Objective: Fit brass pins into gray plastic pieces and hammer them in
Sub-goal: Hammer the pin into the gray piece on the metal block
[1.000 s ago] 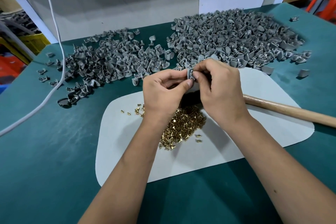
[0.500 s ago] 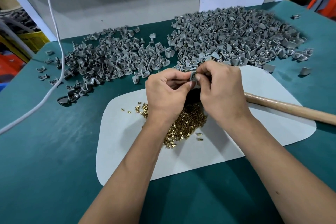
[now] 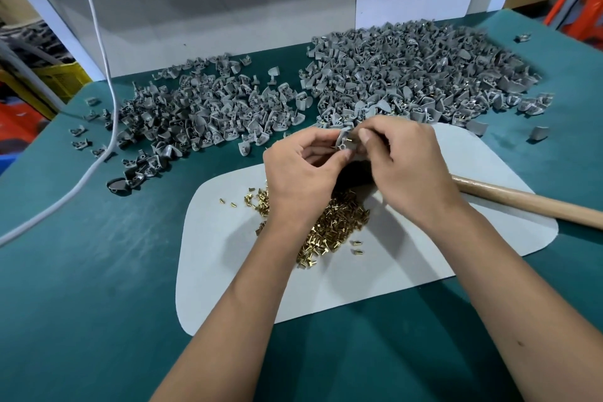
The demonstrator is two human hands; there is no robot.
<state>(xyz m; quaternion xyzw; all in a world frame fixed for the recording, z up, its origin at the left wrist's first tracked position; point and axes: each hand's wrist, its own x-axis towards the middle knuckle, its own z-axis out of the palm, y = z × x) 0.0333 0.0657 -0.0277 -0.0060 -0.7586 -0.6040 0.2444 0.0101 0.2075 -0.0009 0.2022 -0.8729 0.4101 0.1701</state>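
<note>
My left hand (image 3: 300, 173) pinches a small gray plastic piece (image 3: 343, 142) between thumb and fingers, held above the white mat (image 3: 408, 268). My right hand (image 3: 404, 166) pinches a brass pin (image 3: 351, 140) whose tip sits at the piece. Under my wrists a heap of brass pins (image 3: 336, 225) lies on the mat. Two big heaps of gray pieces lie behind: one at the back left (image 3: 202, 111), one at the back right (image 3: 417, 75), where brass shows in some pieces. A wooden hammer handle (image 3: 535, 202) lies at right; its head is hidden behind my right hand.
A white cable (image 3: 98, 81) runs down the left side of the green table (image 3: 81, 287). Stray gray pieces (image 3: 538, 133) lie near the right and left edges. A gray wall panel (image 3: 228, 10) closes the back. Crates stand beyond the table's left edge.
Both hands stay together above the mat. The brass pin now shows between my right fingertips at the gray piece.
</note>
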